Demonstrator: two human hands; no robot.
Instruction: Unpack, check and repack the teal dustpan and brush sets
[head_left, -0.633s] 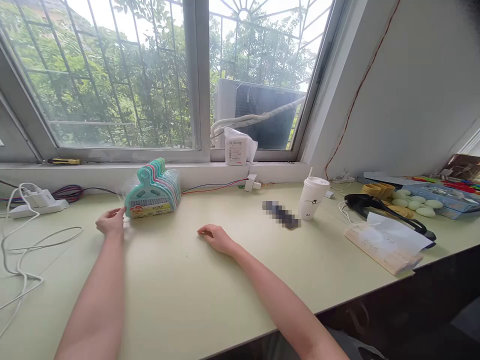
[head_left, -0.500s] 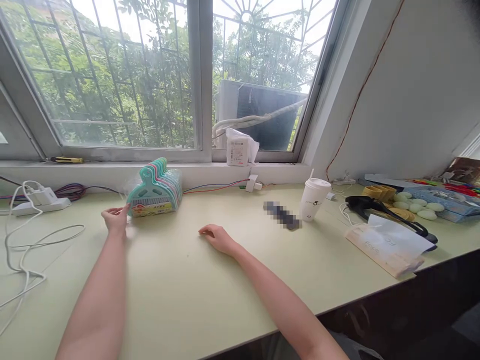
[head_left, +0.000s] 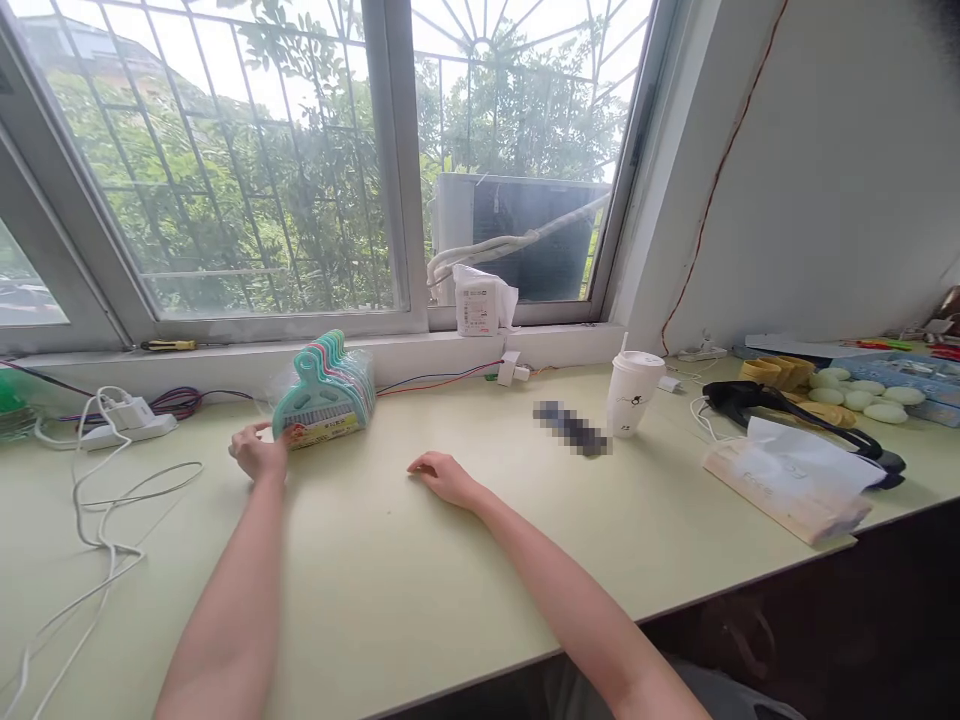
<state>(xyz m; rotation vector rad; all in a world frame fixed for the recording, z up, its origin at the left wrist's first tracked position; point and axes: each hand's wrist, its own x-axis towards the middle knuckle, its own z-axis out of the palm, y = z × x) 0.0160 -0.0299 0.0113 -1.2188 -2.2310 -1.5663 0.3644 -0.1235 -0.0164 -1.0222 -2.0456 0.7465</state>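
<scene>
1. Extending over the near edge of the pale green tabletop (head_left: 420,600), the right forearm (head_left: 555,570) leads to the right hand (head_left: 448,482), low over the middle; its fingers bend loosely around nothing visible. I cannot tell whether thumb and fingertips meet.
2. On the left, a white cable (head_left: 112,548) loops across the tabletop toward a power strip (head_left: 142,432) with a white charger (head_left: 131,413) plugged in.
3. On the right, near the table edge, lies a soft tissue pack (head_left: 780,490), one sheet pulled up.
4. The left hand (head_left: 259,452) touches the left end of the dustpan-and-brush sets (head_left: 322,402), its thumb at the front lower corner and its other fingers bent beside them. I cannot tell whether it pinches them.
5. Those sets stand upright in a row toward the back left of the tabletop, turquoise in front, clear plastic wrap around them.
6. Well to their right, a pixelated dark object (head_left: 574,428) lies just beside a lidded white paper cup (head_left: 630,400) with a straw.
7. Farther right are a black strap-like item (head_left: 795,420) and pale green egg-shaped pieces (head_left: 862,395).
8. Behind, the windowsill (head_left: 405,350) bears a screwdriver (head_left: 169,345) and a white paper pack (head_left: 480,308).
9. Outside the window stands an air-conditioner unit (head_left: 525,230).
</scene>
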